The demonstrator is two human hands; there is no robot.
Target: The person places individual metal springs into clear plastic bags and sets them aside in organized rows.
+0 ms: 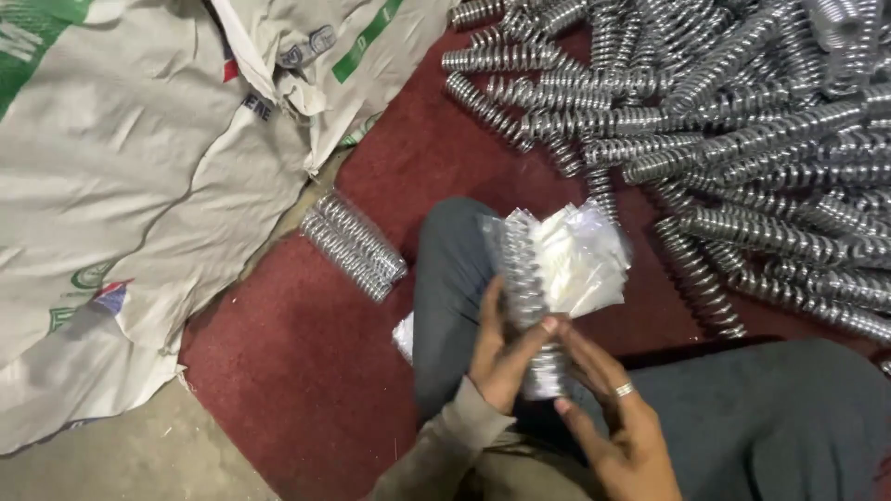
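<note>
1. Far left: crumpled off-white woven sacks with green print [139,186] lie on the floor, partly over the edge of the dark red carpet [306,371].
2. Just right of the sacks: a clear-bagged bundle of shiny steel coil springs [353,246] lies on the carpet, apart from both hands.
3. Left hand [497,348]: fingers wrapped round the lower part of a steel coil spring in a crinkled clear plastic bag [548,269], held upright over the grey-trousered knee [445,269].
4. Right hand [603,399], ring on one finger: fingertips pinch the spring's lower end, palm turned up.
5. Right: loose heap of bare steel coil springs [742,121].
6. Risk, my read: the plastic looks slick and loose, so the spring could slip out; the coil ends could snag or tear the film.
</note>
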